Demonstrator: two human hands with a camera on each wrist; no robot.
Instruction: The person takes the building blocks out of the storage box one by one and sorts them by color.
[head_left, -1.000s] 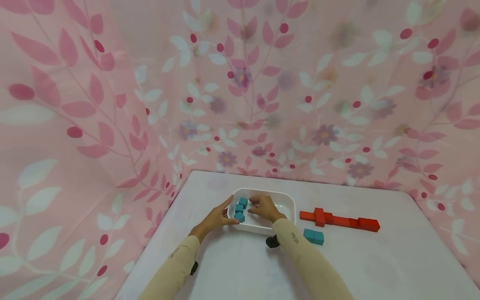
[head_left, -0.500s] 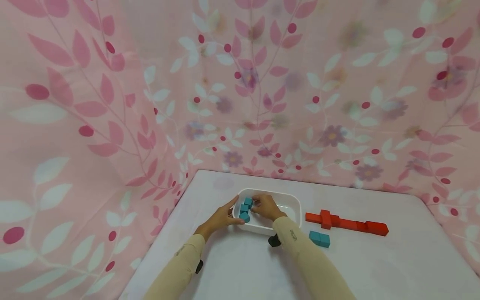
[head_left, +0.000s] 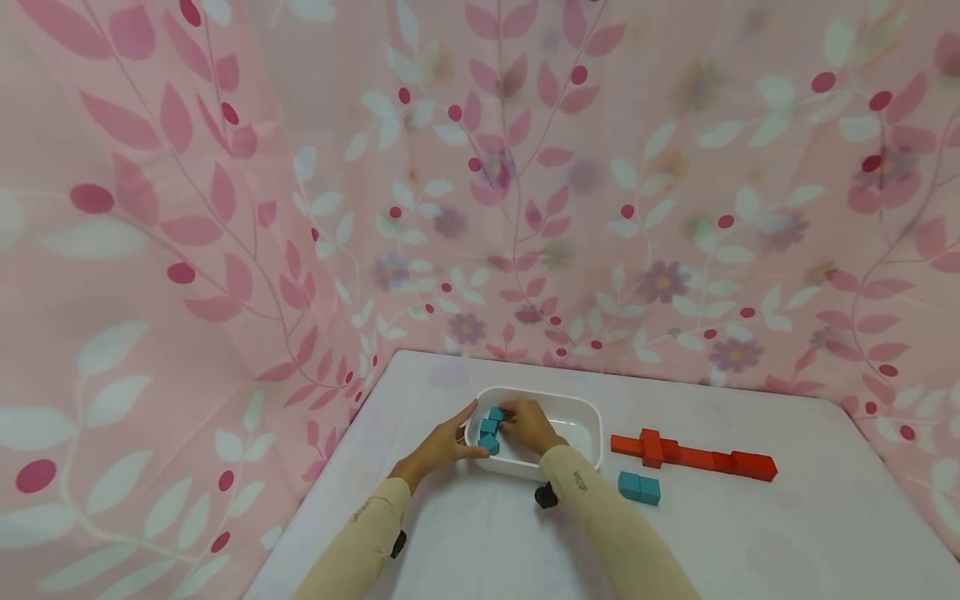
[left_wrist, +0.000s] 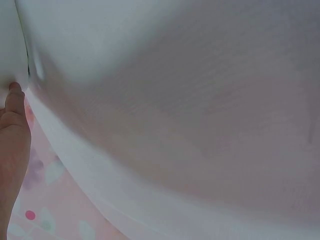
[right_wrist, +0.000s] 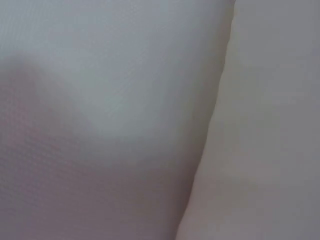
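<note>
– Right hand (head_left: 528, 427) has closed in on the teal blocks (head_left: 488, 427) in the white tray (head_left: 573, 429), lower middle of the head view. Pinching one?
– Can't tell tbh. Left hand (head_left: 438, 446) is spread wide at the tray's left end. Left wrist view has it far left; right wrist's just blur.

1. We see a white, rounded rectangular tray (head_left: 573, 432), upright on the white-topped table (head_left: 480, 550).
2. Inside its left end, we see 3 small teal blocks (head_left: 488, 427) in a staggered row, the farthest partly hidden.
</note>
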